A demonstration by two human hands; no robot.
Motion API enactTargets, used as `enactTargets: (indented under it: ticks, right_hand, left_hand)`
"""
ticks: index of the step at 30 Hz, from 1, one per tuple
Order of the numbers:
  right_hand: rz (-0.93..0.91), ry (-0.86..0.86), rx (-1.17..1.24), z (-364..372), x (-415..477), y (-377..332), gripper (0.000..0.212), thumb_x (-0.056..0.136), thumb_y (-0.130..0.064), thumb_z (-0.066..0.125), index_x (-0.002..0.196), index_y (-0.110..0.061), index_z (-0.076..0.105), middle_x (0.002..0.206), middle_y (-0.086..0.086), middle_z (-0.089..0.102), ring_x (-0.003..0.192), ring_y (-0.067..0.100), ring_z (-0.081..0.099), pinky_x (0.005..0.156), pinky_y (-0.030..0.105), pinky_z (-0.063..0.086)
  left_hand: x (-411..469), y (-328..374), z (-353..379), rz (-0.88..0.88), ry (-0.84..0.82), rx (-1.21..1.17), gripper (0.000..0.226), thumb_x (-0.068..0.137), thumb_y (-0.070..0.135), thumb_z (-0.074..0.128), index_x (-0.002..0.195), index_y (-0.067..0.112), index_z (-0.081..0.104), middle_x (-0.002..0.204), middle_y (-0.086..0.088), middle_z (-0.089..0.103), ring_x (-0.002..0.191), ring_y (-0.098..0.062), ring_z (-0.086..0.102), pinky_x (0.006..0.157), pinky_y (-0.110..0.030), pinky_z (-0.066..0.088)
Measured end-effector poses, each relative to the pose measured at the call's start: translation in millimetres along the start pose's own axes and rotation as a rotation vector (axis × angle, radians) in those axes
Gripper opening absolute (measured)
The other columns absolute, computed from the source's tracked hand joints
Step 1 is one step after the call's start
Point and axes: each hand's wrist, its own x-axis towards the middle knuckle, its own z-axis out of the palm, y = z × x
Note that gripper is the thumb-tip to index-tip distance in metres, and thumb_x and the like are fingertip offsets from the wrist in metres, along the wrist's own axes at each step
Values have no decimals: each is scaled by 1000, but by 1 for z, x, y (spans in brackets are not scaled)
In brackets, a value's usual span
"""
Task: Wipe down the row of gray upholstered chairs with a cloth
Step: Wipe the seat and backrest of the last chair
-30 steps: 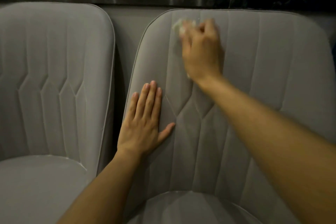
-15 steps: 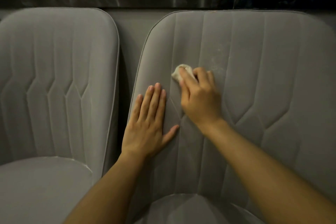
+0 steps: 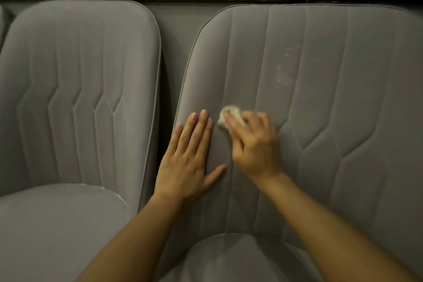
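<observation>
Cloth [image 3: 229, 115], a small pale wad, lies pressed against the right-hand chair's backrest [image 3: 343, 110], pinched under the curled fingers of the right hand [image 3: 254, 144]. The left hand [image 3: 190, 160] rests flat just beside it, fingers straight and together, holding nothing. Pale streaks [image 3: 283, 73] mark the upholstery above; a second gray chair [image 3: 80, 89] stands to the left.

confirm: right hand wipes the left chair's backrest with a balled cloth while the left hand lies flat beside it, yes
Wrong chair. The head view shows the right hand wiping the backrest of the right chair with the balled cloth; the left hand lies flat beside it.
</observation>
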Motion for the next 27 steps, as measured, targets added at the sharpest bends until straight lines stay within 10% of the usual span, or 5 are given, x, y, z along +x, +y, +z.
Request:
enactTargets:
  ticks: [27]
  right_hand:
    - [188,126,180,-10,-6,-18,32,87,-20,54,115,-12,67,83,11,55,75,28,54,72,35,45]
  left_hand:
    - [-19,1,5,-5,10,-9,91,88,68,30,149,2,14,158,-15,10,147,-30,6,120,-42,1]
